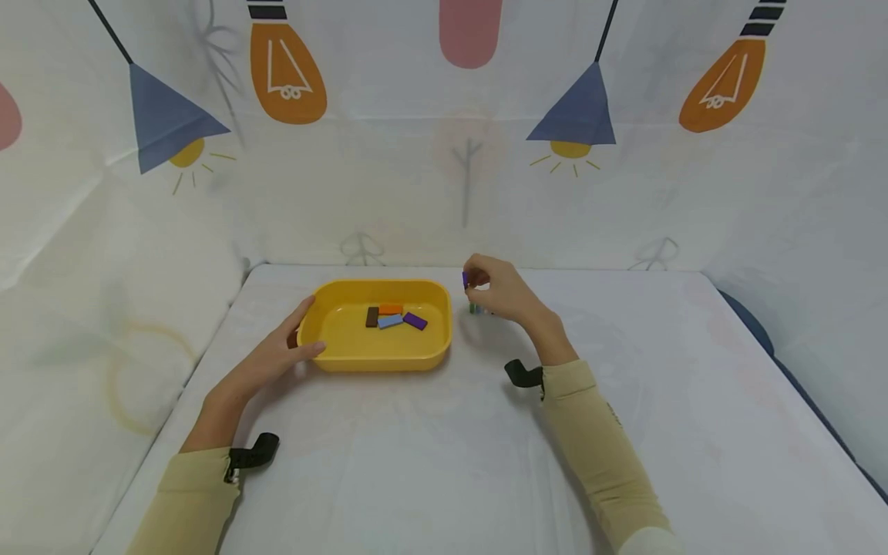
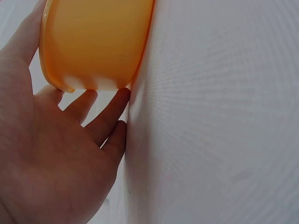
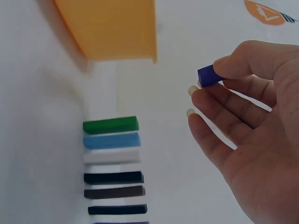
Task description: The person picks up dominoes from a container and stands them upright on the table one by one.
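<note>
My right hand (image 1: 506, 293) pinches a small purple block (image 3: 210, 75) between thumb and fingers, raised above the table just right of the yellow tray (image 1: 375, 364). My left hand (image 1: 274, 358) holds the tray's left end, thumb at the rim and fingertips against the outer wall. Inside the tray lie a dark brown block (image 1: 372, 317), an orange block (image 1: 391, 309), a light blue block (image 1: 390, 321) and another purple block (image 1: 415, 321). Below my right hand, several blocks stand in a row, among them a green block (image 3: 111, 125) and a white block (image 3: 112, 157).
The white-covered table (image 1: 430, 455) extends in front of the tray and to both sides. Behind it hangs a pale curtain (image 1: 416, 185) printed with lamps and bulbs. The head view shows the standing row mostly hidden by my right hand.
</note>
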The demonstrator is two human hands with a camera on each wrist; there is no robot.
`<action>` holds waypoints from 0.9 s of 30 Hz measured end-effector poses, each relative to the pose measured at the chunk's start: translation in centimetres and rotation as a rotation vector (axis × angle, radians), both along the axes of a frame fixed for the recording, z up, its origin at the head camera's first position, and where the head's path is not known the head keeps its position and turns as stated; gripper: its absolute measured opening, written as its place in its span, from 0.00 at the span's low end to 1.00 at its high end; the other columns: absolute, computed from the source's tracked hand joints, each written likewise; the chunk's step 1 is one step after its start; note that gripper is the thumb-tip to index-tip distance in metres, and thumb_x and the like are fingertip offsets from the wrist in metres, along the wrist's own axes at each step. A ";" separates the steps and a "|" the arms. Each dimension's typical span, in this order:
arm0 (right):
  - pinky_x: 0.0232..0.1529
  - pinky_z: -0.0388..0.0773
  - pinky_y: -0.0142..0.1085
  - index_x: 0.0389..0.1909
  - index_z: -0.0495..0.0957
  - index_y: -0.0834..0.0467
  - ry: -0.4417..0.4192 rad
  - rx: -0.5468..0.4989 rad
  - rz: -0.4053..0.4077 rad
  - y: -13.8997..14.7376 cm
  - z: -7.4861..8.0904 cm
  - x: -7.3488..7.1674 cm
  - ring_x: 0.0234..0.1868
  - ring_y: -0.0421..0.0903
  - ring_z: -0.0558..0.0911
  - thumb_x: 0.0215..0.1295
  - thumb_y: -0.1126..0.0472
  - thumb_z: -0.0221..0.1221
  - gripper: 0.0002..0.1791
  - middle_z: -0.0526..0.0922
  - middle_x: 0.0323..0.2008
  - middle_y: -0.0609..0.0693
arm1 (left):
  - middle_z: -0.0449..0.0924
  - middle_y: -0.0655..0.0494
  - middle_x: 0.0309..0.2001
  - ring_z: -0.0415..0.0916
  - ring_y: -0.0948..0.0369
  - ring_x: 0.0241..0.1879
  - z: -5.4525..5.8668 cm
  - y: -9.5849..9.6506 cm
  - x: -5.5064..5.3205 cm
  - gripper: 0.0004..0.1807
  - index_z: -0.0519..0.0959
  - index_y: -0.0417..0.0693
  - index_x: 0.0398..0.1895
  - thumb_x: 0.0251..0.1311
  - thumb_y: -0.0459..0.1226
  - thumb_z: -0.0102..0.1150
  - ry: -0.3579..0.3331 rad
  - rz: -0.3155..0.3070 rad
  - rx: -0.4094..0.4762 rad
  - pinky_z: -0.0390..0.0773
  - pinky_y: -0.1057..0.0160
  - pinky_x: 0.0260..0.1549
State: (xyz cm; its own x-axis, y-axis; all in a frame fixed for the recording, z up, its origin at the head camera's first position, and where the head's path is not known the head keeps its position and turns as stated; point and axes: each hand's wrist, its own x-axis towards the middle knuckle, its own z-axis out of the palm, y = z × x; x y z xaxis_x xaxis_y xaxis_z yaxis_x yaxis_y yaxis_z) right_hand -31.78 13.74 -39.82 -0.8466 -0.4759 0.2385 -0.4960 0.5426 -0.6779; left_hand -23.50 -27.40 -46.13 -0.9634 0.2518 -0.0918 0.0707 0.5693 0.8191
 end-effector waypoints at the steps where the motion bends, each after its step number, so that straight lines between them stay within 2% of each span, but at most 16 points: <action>1: 0.58 0.78 0.49 0.44 0.76 0.56 -0.002 -0.001 -0.004 0.2 -0.1 0.0 0.47 0.50 0.81 0.60 0.65 0.60 0.11 0.82 0.41 0.51 | 0.33 0.53 0.82 0.38 0.43 0.79 0.0 0.0 0.0 0.52 0.33 0.73 0.79 0.66 0.51 0.60 -0.001 0.001 -0.004 0.46 0.30 0.71; 8: 0.59 0.78 0.47 0.46 0.76 0.56 0.002 -0.006 -0.034 1.7 -0.9 -0.8 0.47 0.50 0.81 0.61 0.65 0.60 0.12 0.82 0.43 0.53 | 0.33 0.52 0.82 0.38 0.43 0.79 0.0 0.0 0.1 0.52 0.32 0.71 0.80 0.66 0.50 0.59 -0.001 -0.001 -0.003 0.46 0.30 0.71; 12: 0.58 0.78 0.47 0.46 0.76 0.57 -0.012 -0.011 -0.049 2.5 -1.4 -1.1 0.46 0.51 0.81 0.61 0.65 0.61 0.13 0.82 0.43 0.54 | 0.32 0.54 0.82 0.37 0.44 0.80 -0.2 0.0 -0.1 0.51 0.31 0.73 0.79 0.67 0.50 0.59 -0.004 -0.003 -0.002 0.45 0.30 0.71; 19: 0.53 0.80 0.47 0.48 0.76 0.59 -0.041 -0.009 -0.092 3.5 -2.0 -1.1 0.47 0.52 0.81 0.59 0.66 0.60 0.14 0.82 0.43 0.55 | 0.32 0.54 0.82 0.36 0.44 0.80 0.0 0.0 0.0 0.51 0.32 0.73 0.79 0.67 0.50 0.58 -0.009 -0.002 0.010 0.45 0.31 0.71; 27: 0.55 0.78 0.49 0.51 0.75 0.61 -0.057 0.000 -0.128 4.7 -2.4 -0.9 0.48 0.53 0.80 0.63 0.65 0.58 0.15 0.81 0.45 0.57 | 0.32 0.56 0.82 0.36 0.45 0.80 0.0 0.1 0.0 0.51 0.32 0.74 0.79 0.67 0.50 0.58 -0.013 -0.001 0.015 0.45 0.31 0.72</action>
State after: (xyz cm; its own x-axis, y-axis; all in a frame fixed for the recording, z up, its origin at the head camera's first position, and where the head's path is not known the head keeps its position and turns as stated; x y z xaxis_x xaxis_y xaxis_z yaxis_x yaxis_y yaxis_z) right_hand -32.72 18.47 -42.23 -0.9125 -0.3631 0.1884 -0.3835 0.5993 -0.7027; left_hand -23.48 -27.32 -46.09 -0.9619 0.2544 -0.1005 0.0607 0.5568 0.8284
